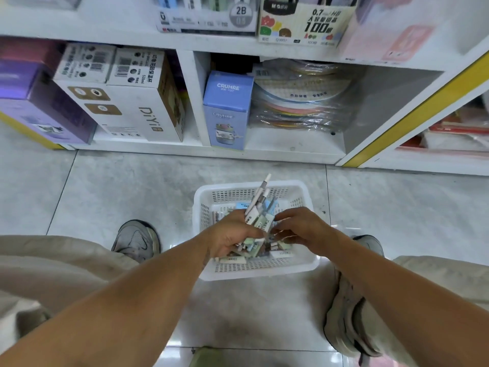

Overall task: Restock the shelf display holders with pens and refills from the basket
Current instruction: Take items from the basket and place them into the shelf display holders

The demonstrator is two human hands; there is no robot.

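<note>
1. Head view: your left hand (232,234) grips a bundle of pens (258,207), fingers clamped, long axes pointing up toward the shelf (264,152).
2. Your right hand (299,229), just beside it, has its fingers curled onto the bundle's lower end.
3. The rest lies below in the white perforated plastic basket (254,271) on the floor.

A pale grey tiled floor (127,186) with dark grout lines runs up to a white shelving unit (189,102) edged with a yellow strip (412,107). Its low cubbies hold boxed goods, possibly drinkware.
</note>
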